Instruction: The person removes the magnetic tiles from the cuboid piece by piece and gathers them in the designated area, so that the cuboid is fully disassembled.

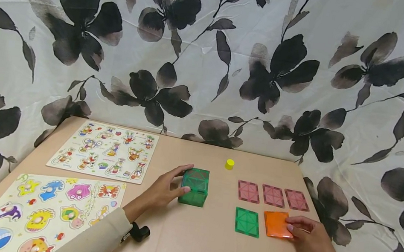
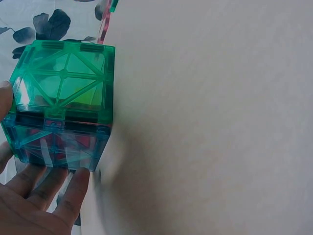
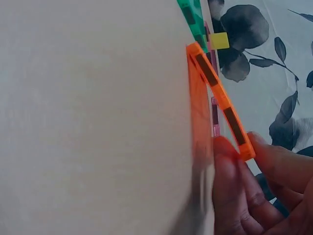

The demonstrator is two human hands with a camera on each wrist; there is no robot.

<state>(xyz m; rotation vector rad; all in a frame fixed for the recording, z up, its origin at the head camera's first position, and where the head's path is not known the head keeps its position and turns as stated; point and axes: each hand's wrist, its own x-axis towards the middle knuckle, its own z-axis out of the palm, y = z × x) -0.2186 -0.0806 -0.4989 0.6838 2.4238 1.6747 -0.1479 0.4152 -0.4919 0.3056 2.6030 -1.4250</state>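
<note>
Near the middle of the table, my left hand grips a box of see-through magnetic tiles, thumb and fingers against its sides. From the left wrist, this tile box shows a green face and a blue face, with reddish colour inside. On the right, my right hand pinches an orange magnetic tile at its right edge. The right wrist view shows the orange tile tilted, its far edge low at the table and its near edge raised between thumb and fingers. Left of it lies a flat green tile.
Three pink tiles lie in a row behind the green and orange ones. A small yellow cylinder stands farther back. Two picture puzzle boards, an upper one and a lower one, cover the table's left side. A flowered cloth hangs behind.
</note>
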